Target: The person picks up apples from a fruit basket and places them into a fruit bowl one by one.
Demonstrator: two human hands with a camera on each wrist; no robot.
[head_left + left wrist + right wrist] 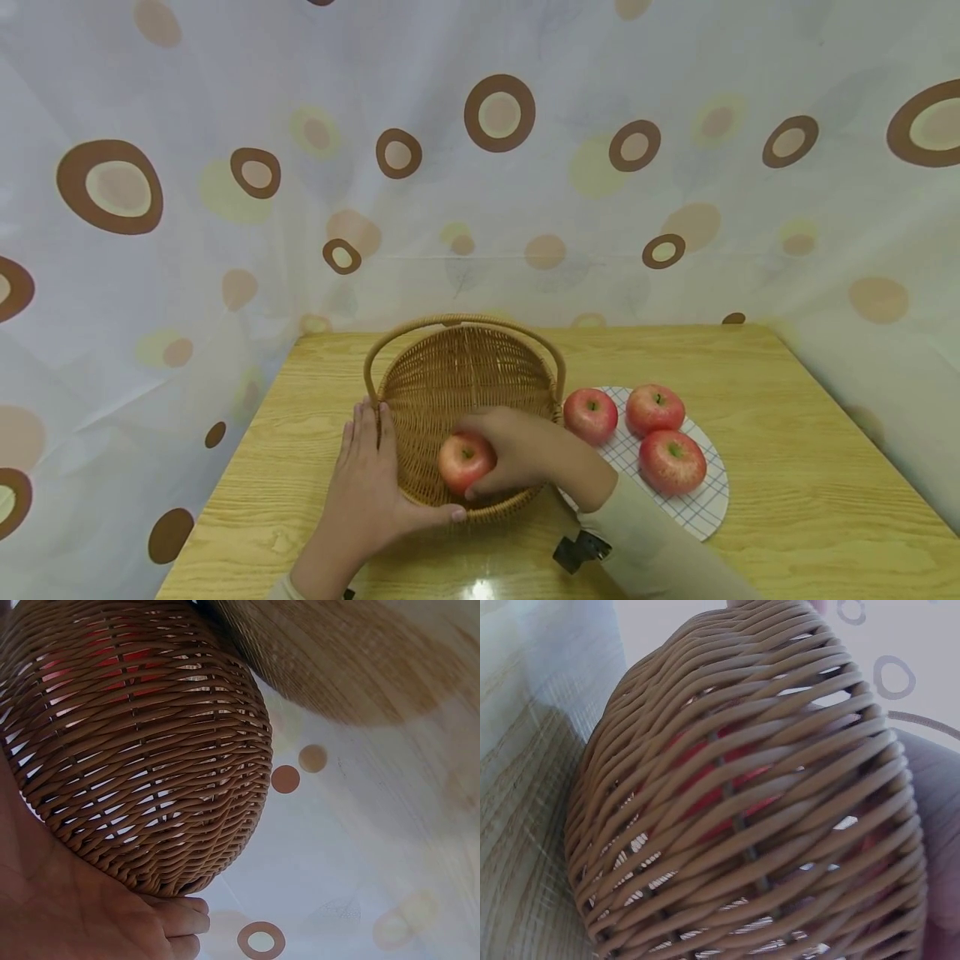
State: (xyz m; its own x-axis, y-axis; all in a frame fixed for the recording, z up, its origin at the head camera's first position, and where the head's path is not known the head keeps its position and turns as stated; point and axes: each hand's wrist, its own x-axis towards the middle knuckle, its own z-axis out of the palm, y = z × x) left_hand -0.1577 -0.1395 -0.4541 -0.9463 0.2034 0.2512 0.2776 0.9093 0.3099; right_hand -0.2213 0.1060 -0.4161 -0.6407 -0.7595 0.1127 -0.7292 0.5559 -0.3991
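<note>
A wicker basket (427, 392) with an arched handle stands on the table. Inside its near part, my right hand (513, 450) grips a red apple (459, 460), thumb on the near side and fingers over the top. My left hand (371, 492) lies along the basket's left rim with fingers extended and thumb stretched along the front edge. From the left wrist view, the left hand (90, 915) rests against the woven wall (172, 765), and red shows through the gaps. The right wrist view has the weave (735, 795) in front of red apple skin, with part of the right hand at the edge.
Right of the basket lies a white plate (705, 512) with a blue grid pattern. Three red apples sit on it: one on the left (591, 416), one at the back (655, 409) and one in front (672, 462). A patterned curtain (480, 208) hangs behind the wooden table (810, 467).
</note>
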